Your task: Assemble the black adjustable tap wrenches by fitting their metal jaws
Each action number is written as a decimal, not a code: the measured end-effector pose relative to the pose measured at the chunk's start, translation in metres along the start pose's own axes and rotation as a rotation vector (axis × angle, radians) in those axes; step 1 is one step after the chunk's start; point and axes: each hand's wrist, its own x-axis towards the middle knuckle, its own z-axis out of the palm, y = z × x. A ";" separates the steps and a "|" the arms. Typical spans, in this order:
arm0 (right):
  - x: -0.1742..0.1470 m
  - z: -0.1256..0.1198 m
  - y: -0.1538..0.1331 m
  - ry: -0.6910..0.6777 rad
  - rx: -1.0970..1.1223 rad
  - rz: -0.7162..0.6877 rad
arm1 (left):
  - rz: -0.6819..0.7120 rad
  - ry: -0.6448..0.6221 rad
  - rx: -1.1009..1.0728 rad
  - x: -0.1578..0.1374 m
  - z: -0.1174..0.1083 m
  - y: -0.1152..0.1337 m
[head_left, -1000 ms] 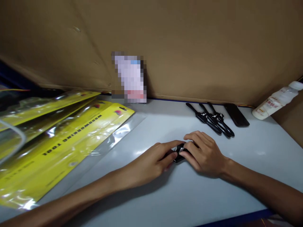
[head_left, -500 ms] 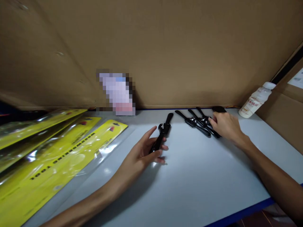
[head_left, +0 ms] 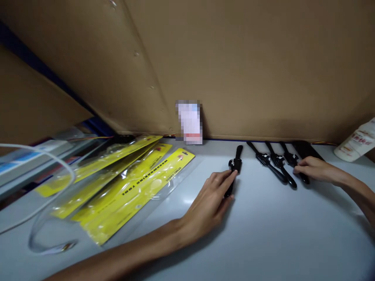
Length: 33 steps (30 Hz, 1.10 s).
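My left hand (head_left: pixel 206 201), back upward, is closed over the lower handle of a black spokeshave (head_left: pixel 238 160), which points away from me on the tabletop. Its upper handle and body show past the fingertips. To the right, my right hand (head_left: pixel 322 169) has its fingers on the rightmost spokeshave (head_left: pixel 290 158) of a row, near its body. Beside that one lie a middle spokeshave (head_left: pixel 277 160) and a left spokeshave (head_left: pixel 265 159), slanted side by side and slightly apart.
Several yellow cards in clear plastic packaging (head_left: pixel 140 187) overlap on the left. A white cable (head_left: pixel 66 162) curls beside them. A phone-like blurred screen (head_left: pixel 191 123) leans on the cardboard wall (head_left: pixel 249 70). A dark flat object (head_left: pixel 306 150) and a white bottle (head_left: pixel 356 142) stand right.
The view has swung left. My left hand has rolled from palm-sideways to back-up over its spokeshave. The three spokeshaves on the right now lie more evenly spaced, my right hand at the last one.
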 end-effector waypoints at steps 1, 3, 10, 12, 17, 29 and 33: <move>-0.001 -0.001 0.001 -0.009 0.072 0.014 | 0.036 -0.003 0.041 0.000 0.000 -0.001; -0.005 -0.006 0.001 -0.002 0.240 0.012 | 0.080 -0.013 0.106 0.001 0.000 0.000; -0.035 -0.033 -0.010 0.033 0.547 -0.087 | 0.069 -0.035 0.204 0.006 -0.004 0.006; -0.044 -0.035 -0.015 0.038 0.660 -0.161 | 0.087 -0.055 0.232 0.007 -0.006 0.005; -0.050 -0.011 -0.036 -0.069 0.924 -0.197 | 0.192 -0.180 0.148 0.009 -0.008 -0.002; -0.070 0.024 -0.081 -0.417 0.608 -0.417 | 0.262 0.167 0.379 0.007 -0.018 0.006; -0.073 0.025 -0.084 -0.514 0.571 -0.447 | 0.245 0.089 0.376 0.007 -0.016 0.007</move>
